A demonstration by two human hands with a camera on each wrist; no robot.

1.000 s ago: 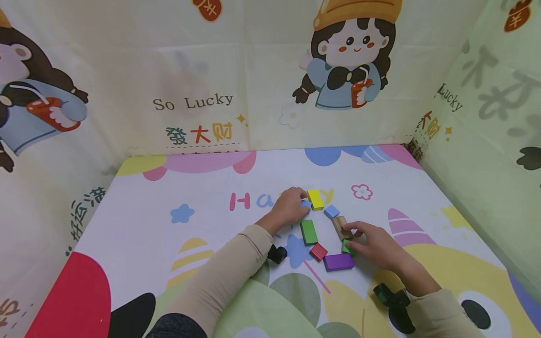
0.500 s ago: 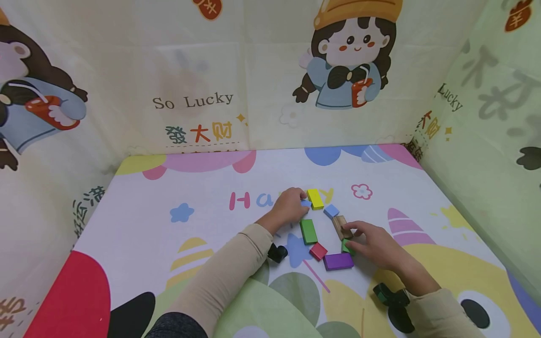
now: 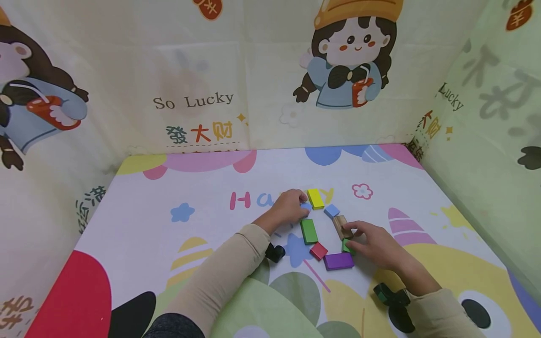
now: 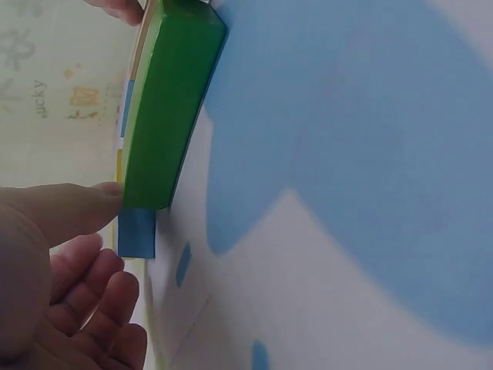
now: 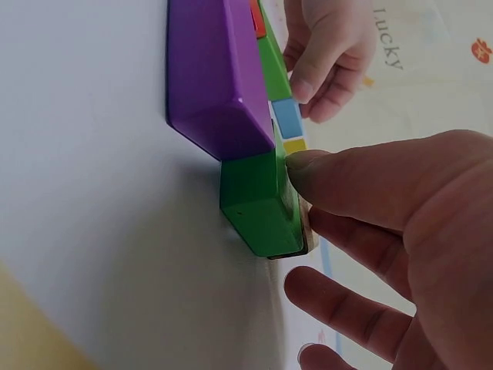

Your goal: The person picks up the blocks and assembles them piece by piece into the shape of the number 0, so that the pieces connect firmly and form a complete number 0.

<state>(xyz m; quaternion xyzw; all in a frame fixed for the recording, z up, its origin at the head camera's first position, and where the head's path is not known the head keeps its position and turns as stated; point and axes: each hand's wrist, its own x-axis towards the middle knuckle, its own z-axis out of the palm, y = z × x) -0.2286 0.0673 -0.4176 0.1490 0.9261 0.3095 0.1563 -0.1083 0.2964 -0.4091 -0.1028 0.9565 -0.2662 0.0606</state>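
In the head view my left hand (image 3: pixel 289 206) is at a small blue block (image 3: pixel 306 206), thumb on its near side and index finger curled past its far side. Its other fingers curl loosely in the left wrist view. My right hand (image 3: pixel 378 241) has its thumb on a small green block (image 5: pixel 258 202) and its index fingertip at the wooden block (image 3: pixel 341 226); the fingers are loosely extended. These blocks form a ring with a yellow block (image 3: pixel 315 198), another blue block (image 3: pixel 331 211), a long green block (image 3: pixel 309 231), a red block (image 3: pixel 318 251) and a purple block (image 3: pixel 339 261).
The ring lies on a white table cover (image 3: pixel 139 211) printed with cartoon shapes. Patterned cloth walls (image 3: pixel 270 80) stand at the back and both sides. A black wrist device (image 3: pixel 390 295) sits by the right sleeve, another (image 3: pixel 275 253) by the left.
My left hand and forearm have shifted very slightly. The right hand and the blocks stay where they were.
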